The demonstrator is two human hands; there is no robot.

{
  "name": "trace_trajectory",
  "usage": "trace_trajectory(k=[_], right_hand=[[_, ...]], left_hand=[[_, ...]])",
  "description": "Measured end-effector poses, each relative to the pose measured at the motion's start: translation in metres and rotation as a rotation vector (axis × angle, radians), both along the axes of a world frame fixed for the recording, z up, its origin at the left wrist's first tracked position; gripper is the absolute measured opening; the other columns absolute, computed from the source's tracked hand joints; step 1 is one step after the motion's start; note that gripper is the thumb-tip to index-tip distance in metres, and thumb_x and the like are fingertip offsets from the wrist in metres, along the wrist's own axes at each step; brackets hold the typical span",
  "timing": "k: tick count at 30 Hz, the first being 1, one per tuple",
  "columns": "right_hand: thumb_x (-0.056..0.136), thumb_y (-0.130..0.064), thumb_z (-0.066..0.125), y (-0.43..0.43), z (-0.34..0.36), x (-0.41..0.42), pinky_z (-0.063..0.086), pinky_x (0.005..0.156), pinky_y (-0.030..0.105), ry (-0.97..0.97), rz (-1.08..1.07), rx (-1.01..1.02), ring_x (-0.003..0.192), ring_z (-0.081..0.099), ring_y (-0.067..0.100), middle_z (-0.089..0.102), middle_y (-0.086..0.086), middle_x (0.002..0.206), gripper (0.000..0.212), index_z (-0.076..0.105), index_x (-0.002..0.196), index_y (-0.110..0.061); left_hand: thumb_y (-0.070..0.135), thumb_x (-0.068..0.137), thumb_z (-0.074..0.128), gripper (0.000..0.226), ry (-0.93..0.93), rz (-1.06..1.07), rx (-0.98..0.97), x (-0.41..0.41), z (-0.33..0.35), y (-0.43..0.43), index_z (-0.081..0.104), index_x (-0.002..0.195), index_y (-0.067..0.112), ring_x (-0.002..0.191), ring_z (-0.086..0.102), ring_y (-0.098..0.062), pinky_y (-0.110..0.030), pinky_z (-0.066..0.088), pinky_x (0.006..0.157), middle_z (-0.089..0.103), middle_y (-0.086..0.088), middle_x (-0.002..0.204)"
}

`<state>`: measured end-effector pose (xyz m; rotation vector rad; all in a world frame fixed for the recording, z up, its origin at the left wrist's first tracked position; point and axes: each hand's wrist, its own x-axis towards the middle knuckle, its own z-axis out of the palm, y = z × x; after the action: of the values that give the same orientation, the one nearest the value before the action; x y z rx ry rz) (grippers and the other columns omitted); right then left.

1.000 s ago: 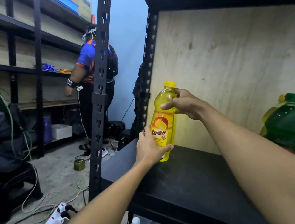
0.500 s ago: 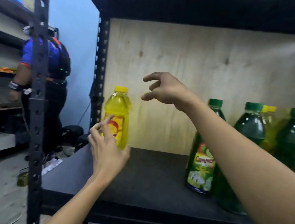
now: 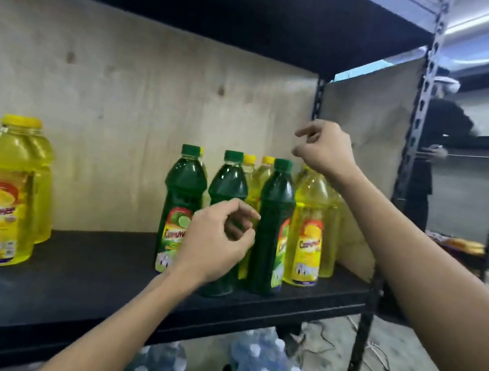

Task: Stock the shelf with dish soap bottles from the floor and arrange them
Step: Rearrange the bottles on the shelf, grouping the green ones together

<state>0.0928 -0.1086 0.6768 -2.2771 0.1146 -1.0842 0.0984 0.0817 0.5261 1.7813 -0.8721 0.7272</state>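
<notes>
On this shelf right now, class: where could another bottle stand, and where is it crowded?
Free: the black shelf board between the lone yellow bottle at left and the green bottles. Crowded: the right end, where green and yellow bottles stand packed; the left hand is there too.

stockroom, metal shelving, stocked bottles

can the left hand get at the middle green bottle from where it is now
Probably yes. The left hand hovers, empty and half-curled, right in front of the middle green bottle at the shelf's front edge, with nothing between them; neighbouring bottles stand close on both sides.
</notes>
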Motion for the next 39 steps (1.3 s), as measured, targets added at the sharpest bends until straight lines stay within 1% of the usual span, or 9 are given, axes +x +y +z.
trace_trajectory(k=[8, 13, 17, 19, 23, 27, 30, 35, 39], right_hand=[[0.074, -0.039, 0.085, -0.066, -0.059, 0.050, 0.043, 0.111, 0.043, 0.231, -0.044, 0.278, 0.133, 0.050, 0.035, 0.054, 0.017, 0.141, 0.088, 0.041, 0.147, -0.016], [0.076, -0.050, 0.081, -0.081, -0.072, 0.050, 0.050, 0.102, 0.047, 0.193, -0.021, 0.189, 0.117, 0.061, 0.033, 0.065, 0.015, 0.125, 0.065, 0.062, 0.122, -0.009], [0.078, -0.051, 0.079, -0.081, -0.080, 0.018, 0.051, 0.100, 0.049, 0.102, -0.023, 0.106, 0.113, 0.062, 0.033, 0.064, 0.016, 0.120, 0.058, 0.065, 0.116, -0.009], [0.079, -0.048, 0.080, -0.076, -0.080, -0.005, 0.051, 0.099, 0.047, 0.069, -0.022, 0.096, 0.110, 0.064, 0.032, 0.064, 0.015, 0.119, 0.054, 0.067, 0.115, -0.009], [0.077, -0.047, 0.081, -0.052, -0.065, -0.060, 0.049, 0.099, 0.047, -0.018, -0.015, -0.026, 0.111, 0.058, 0.032, 0.057, 0.013, 0.116, 0.052, 0.068, 0.115, -0.013], [0.071, -0.054, 0.082, -0.014, -0.031, -0.111, 0.050, 0.099, 0.048, -0.070, 0.078, -0.159, 0.111, 0.059, 0.031, 0.060, 0.009, 0.112, 0.054, 0.070, 0.108, -0.017], [0.069, -0.054, 0.083, 0.032, -0.012, -0.126, 0.052, 0.097, 0.049, -0.079, 0.169, -0.174, 0.111, 0.061, 0.031, 0.063, 0.006, 0.102, 0.055, 0.073, 0.105, -0.014], [0.069, -0.048, 0.086, 0.128, -0.009, -0.094, 0.058, 0.081, 0.044, -0.036, 0.376, 0.074, 0.089, 0.071, 0.027, 0.075, 0.014, 0.094, 0.048, 0.074, 0.090, -0.006], [0.071, -0.040, 0.086, 0.232, -0.018, -0.048, 0.058, 0.087, 0.044, 0.020, 0.574, 0.194, 0.097, 0.071, 0.028, 0.075, 0.013, 0.102, 0.040, 0.075, 0.092, -0.008]], left_hand=[[0.011, 0.078, 0.071, 0.036, 0.413, -0.037, 0.154, 0.017, -0.004, -0.115, 0.068, 0.110, 0.027, 0.085, 0.069, -0.005, -0.018, 0.055, 0.067, 0.070, 0.012, 0.098], [0.010, 0.078, 0.076, 0.070, 0.448, -0.004, 0.170, 0.028, -0.024, -0.138, 0.051, 0.142, 0.021, 0.087, 0.064, 0.001, -0.017, 0.053, 0.073, 0.065, 0.005, 0.125], [0.021, 0.077, 0.082, 0.106, 0.377, 0.073, 0.158, 0.021, -0.039, -0.145, 0.015, 0.160, 0.020, 0.134, 0.050, -0.022, -0.042, 0.045, 0.111, 0.040, -0.003, 0.153], [0.025, 0.078, 0.082, 0.115, 0.385, 0.080, 0.165, 0.012, -0.045, -0.152, 0.003, 0.162, 0.018, 0.146, 0.035, -0.026, -0.042, 0.033, 0.119, 0.026, -0.006, 0.160], [0.037, 0.075, 0.085, 0.127, 0.392, 0.076, 0.135, -0.015, -0.047, -0.166, -0.009, 0.161, 0.023, 0.153, 0.018, -0.024, -0.043, 0.024, 0.123, 0.015, -0.005, 0.167], [0.041, 0.066, 0.089, 0.124, 0.316, 0.107, -0.142, -0.059, -0.034, -0.162, 0.001, 0.153, 0.038, 0.141, 0.037, -0.022, -0.034, 0.035, 0.115, 0.032, -0.002, 0.156], [0.038, 0.060, 0.090, 0.119, 0.288, 0.168, -0.238, -0.072, -0.023, -0.115, 0.005, 0.144, 0.047, 0.132, 0.044, -0.018, -0.026, 0.035, 0.108, 0.038, 0.003, 0.147], [0.025, 0.062, 0.092, 0.120, 0.356, 0.321, -0.058, -0.055, -0.014, 0.038, 0.003, 0.142, 0.037, 0.125, 0.056, -0.025, -0.040, 0.045, 0.110, 0.048, -0.003, 0.136], [0.046, 0.054, 0.093, 0.120, 0.319, 0.581, 0.014, -0.035, -0.014, 0.150, 0.007, 0.138, 0.036, 0.121, 0.055, -0.026, -0.036, 0.045, 0.105, 0.046, -0.003, 0.136]])
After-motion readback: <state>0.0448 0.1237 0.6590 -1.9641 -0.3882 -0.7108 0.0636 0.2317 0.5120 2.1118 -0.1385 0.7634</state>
